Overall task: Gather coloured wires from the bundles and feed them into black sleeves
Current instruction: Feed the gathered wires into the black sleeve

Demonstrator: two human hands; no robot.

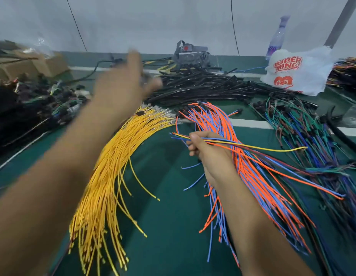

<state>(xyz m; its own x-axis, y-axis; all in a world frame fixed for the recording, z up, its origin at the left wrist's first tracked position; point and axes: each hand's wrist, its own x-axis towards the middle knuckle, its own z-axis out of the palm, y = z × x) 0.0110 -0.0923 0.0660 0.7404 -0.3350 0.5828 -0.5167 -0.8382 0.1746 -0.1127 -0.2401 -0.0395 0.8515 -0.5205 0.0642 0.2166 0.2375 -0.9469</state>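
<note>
With the right hand (201,148) gripping a few gathered coloured wires (252,145) at centre frame, the blurred, open-fingered left hand (123,84) should pick one black sleeve (203,84) cleanly from the upper-centre pile.

We see three wire bundles (113,176) side by side on the table (169,226); behind them lie the sleeves (203,84), with a bag (296,70) to their right (a bottle (276,38) just behind it) and boxes (29,64) far left.
</note>
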